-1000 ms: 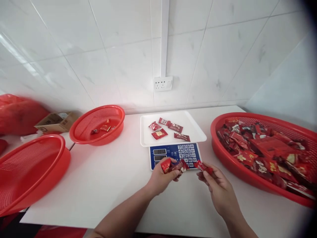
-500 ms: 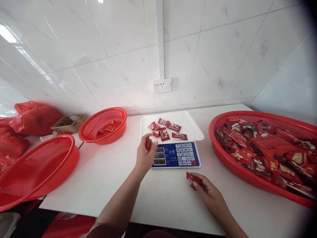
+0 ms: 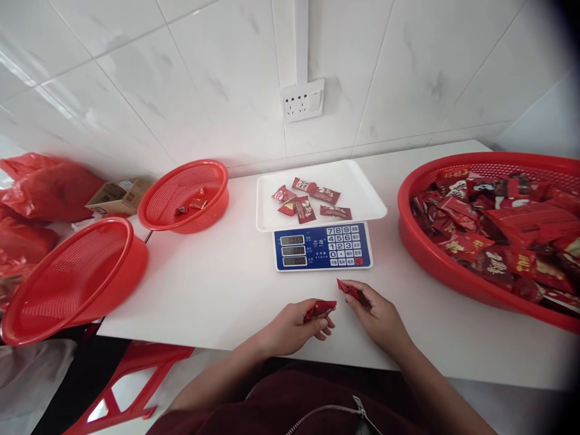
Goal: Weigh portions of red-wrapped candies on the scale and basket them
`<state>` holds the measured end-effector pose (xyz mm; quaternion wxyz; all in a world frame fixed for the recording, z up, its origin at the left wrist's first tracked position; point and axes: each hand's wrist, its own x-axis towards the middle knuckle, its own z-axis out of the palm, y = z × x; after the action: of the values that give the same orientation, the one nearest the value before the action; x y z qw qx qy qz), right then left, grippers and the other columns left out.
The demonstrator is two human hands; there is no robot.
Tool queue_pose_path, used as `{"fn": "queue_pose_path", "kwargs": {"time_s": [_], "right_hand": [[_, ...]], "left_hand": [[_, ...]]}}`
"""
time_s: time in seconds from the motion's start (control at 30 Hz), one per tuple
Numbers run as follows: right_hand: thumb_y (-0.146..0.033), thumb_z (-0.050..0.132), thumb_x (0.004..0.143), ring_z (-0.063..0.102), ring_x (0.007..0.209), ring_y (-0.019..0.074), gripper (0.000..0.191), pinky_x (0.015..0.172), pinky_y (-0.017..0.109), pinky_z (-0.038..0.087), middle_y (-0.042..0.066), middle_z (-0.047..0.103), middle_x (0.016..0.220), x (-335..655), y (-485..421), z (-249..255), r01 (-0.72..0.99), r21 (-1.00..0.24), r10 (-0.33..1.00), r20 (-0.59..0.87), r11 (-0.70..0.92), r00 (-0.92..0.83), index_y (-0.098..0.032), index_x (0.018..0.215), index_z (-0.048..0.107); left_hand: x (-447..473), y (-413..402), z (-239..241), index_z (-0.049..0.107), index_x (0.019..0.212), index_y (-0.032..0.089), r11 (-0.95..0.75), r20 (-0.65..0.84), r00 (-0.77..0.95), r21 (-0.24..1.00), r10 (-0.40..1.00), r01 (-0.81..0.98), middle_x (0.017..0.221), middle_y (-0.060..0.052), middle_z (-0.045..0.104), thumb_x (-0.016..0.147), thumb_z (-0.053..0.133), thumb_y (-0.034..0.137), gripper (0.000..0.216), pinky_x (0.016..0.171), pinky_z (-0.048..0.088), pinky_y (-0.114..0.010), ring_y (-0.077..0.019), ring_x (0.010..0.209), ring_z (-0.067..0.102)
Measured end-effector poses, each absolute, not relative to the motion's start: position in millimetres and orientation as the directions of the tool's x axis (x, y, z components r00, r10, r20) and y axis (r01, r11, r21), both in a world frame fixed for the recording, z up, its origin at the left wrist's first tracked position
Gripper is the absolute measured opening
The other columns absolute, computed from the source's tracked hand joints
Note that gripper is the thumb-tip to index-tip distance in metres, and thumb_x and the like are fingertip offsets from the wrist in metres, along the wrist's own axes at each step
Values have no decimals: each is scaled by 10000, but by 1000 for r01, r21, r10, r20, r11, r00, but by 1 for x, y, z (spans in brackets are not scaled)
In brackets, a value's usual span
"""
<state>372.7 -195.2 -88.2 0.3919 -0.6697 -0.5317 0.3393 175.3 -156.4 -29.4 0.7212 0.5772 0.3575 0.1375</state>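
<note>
Pretty busy white table (image 3: pixel 235 296): a blue-faced scale (image 3: pixel 322 246) with a white tray (image 3: pixel 362 199), a small red basket (image 3: pixel 185 194) behind it to the left, a bigger one (image 3: pixel 72 278) hanging off the edge. Cardboard box (image 3: pixel 118 196) and red bags (image 3: pixel 40 193) far left, wall socket (image 3: pixel 302 99) above.

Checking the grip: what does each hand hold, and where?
Left hand pinches a red candy packet by one end; right hand grips another red packet likewise.
</note>
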Motion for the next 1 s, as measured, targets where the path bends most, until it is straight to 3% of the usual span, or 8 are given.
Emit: {"fn": "queue_pose_path", "kwargs": {"time_s": [0.17, 0.37, 0.53, 0.67, 0.8, 1.0], "right_hand": [[-379, 473, 841, 590, 1037, 204, 318, 912, 374, 465, 43, 635, 1141, 372, -195, -87, 448, -880, 974, -65, -159, 218, -258, 1122, 560], [-379, 492, 829, 600, 1000, 202, 302, 904, 374, 464, 47, 640, 1114, 372, -195, -88, 419, -898, 974, -45, -138, 223, -254, 1093, 567], [-390, 470, 844, 631, 751, 164, 288, 749, 317, 525, 44, 668, 900, 374, -201, -80, 231, -968, 975, -43, -95, 219, -235, 1075, 544], [-439, 428, 864, 635, 835, 185, 309, 750, 310, 530, 71, 648, 998, 370, -209, -74, 110, -992, 994, -57, -67, 93, -238, 1059, 560], [-446, 538, 794, 612, 937, 218, 313, 802, 326, 525, 81, 629, 1028, 359, -214, -65, 276, -961, 997, 4, -17, 76, -241, 1020, 608], [-418, 481, 833, 621, 903, 226, 227, 806, 360, 512, 62, 650, 956, 380, -219, -38, 581, -813, 946, 217, 40, 239, -277, 841, 658]], "left_hand": [[178, -153, -26, 506, 1047, 145, 247, -366, 727, 930, 580, 271, 777, -24, 572, 839, 474, 479, 395, 609, 472, -271, -93, 612, 527], [180, -155, -34, 511, 950, 141, 230, -378, 721, 926, 581, 300, 689, -1, 554, 838, 446, 509, 390, 560, 445, -252, -87, 549, 504], [189, -149, -38, 535, 962, 152, 203, -396, 726, 917, 562, 343, 731, -13, 575, 817, 487, 486, 367, 580, 465, -264, -98, 584, 534], [201, -140, -39, 554, 953, 145, 228, -388, 772, 922, 504, 315, 721, -11, 562, 789, 542, 458, 354, 584, 483, -275, -106, 595, 549], [206, -136, -44, 579, 946, 139, 321, -387, 810, 910, 441, 261, 672, 6, 559, 757, 588, 459, 372, 635, 489, -308, -109, 596, 559], [202, -135, -47, 543, 1094, 181, 562, -316, 882, 824, 349, 72, 908, -52, 596, 608, 754, 413, 578, 735, 476, -337, -147, 799, 599]]}}
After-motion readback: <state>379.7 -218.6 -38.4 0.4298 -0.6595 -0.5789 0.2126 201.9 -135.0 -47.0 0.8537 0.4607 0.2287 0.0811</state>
